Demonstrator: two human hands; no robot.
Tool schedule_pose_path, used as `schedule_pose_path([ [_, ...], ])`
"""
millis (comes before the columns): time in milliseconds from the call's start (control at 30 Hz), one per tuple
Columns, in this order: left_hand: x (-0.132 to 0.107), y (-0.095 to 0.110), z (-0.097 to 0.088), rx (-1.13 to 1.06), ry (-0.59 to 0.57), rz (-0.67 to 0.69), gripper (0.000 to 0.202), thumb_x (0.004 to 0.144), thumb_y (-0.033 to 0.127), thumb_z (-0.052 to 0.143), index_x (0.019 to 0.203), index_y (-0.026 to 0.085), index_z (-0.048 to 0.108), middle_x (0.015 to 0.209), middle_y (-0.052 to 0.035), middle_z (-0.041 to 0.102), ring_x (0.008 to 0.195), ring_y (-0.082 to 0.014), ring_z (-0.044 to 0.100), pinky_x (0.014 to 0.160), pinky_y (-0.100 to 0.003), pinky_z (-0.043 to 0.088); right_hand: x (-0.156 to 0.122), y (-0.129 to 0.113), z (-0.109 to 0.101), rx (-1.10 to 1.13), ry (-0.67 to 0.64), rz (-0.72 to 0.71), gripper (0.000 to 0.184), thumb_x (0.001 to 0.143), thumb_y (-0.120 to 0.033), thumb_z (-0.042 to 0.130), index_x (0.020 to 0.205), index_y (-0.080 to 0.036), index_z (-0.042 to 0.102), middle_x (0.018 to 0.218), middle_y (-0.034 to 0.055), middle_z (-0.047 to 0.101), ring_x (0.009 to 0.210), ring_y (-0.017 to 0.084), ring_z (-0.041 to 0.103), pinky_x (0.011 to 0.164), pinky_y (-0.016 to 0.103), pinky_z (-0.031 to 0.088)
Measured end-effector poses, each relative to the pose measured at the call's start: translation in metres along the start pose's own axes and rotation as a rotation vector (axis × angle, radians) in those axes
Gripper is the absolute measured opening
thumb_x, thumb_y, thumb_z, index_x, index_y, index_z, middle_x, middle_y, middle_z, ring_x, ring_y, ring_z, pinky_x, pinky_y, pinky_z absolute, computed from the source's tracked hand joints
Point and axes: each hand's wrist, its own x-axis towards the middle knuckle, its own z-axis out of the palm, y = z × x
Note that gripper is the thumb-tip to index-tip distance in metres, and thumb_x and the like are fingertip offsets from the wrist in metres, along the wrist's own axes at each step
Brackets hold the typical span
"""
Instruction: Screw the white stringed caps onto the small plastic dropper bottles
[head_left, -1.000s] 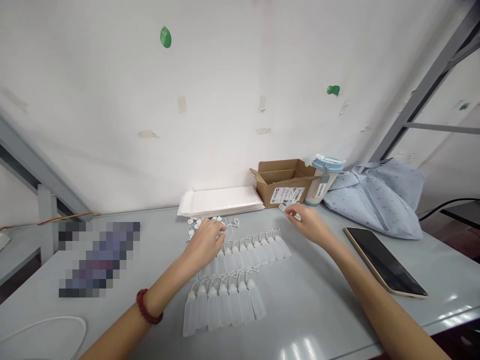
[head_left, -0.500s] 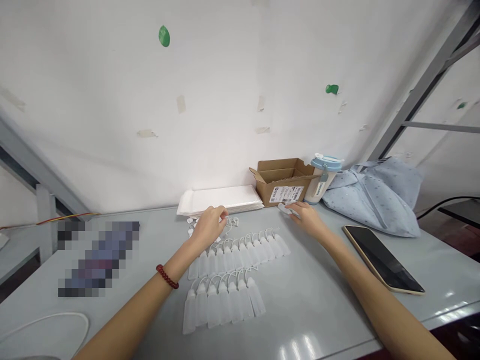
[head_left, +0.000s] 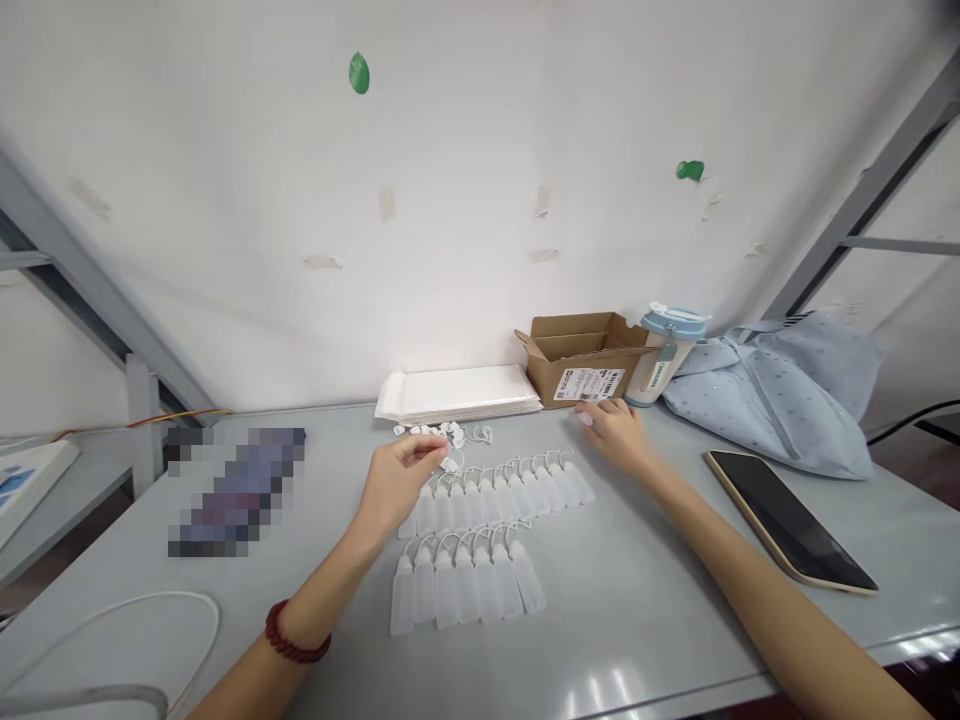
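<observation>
Left hand near caps, grip unclear; right hand pinching pale piece. Bottles, 2 rows: likely light, soft; hold mid-body.

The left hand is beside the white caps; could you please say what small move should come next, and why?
Perhaps bring the left hand toward the right hand: the left fingertips are pinched beside the white caps, possibly on one, though that is unclear, while the right fingertips hold a small translucent piece.
</observation>
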Motion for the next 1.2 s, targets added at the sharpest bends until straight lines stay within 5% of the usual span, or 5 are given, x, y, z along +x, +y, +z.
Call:
schedule_pose_path([
  [167,-0.014,0.009,0.003,-0.250,-0.044,-0.171,0.020,0.066,0.031,0.071,0.079,0.015,0.070,0.075,-0.0040,0.071,0.074,-0.0174,0.065,0.073,-0.029,0.051,-0.004,-0.016,-0.016,0.081,0.122,-0.067,0.023,0.085,-0.016,0.045,0.098,-0.018,0.063,0.082,0.0085,0.062,0.085,0.025,0.053,0.075,0.037,0.038],
  [367,-0.029,0.029,0.009,-0.384,-0.147,-0.206,0.012,0.069,0.026,0.070,0.076,0.015,0.069,0.072,-0.0022,0.070,0.074,-0.0155,0.063,0.077,-0.028,0.050,-0.023,-0.061,-0.037,0.366,0.399,-0.395,0.017,0.089,-0.018,0.047,0.101,-0.018,0.058,0.086,0.0094,0.055,0.080,0.022,0.051,0.068,0.034,0.045],
  [500,-0.038,0.035,0.013,-0.469,-0.222,-0.220,0.011,0.070,0.024,0.071,0.076,0.015,0.070,0.074,-0.0031,0.070,0.074,-0.0150,0.064,0.075,-0.026,0.050,-0.041,-0.095,-0.052,0.467,0.335,-0.576,0.025,0.090,-0.010,0.044,0.114,-0.017,0.049,0.106,0.0135,0.058,0.103,0.024,0.053,0.081,0.039,0.046],
  [633,-0.045,0.036,0.018,-0.546,-0.290,-0.215,0.011,0.071,0.024,0.071,0.077,0.015,0.070,0.075,-0.0032,0.070,0.074,-0.0154,0.064,0.073,-0.026,0.051,-0.056,-0.113,-0.060,0.487,0.221,-0.669,0.028,0.091,-0.010,0.043,0.118,-0.017,0.046,0.093,0.0101,0.063,0.083,0.021,0.059,0.069,0.035,0.050],
  [1200,-0.053,0.040,0.022,-0.643,-0.341,-0.268,0.011,0.071,0.026,0.071,0.074,0.016,0.067,0.077,-0.0027,0.068,0.074,-0.0149,0.062,0.075,-0.029,0.051,-0.061,-0.115,-0.059,0.474,0.140,-0.670,0.031,0.094,-0.015,0.037,0.124,-0.017,0.046,0.079,0.0074,0.060,0.065,0.017,0.057,0.051,0.027,0.047],
])
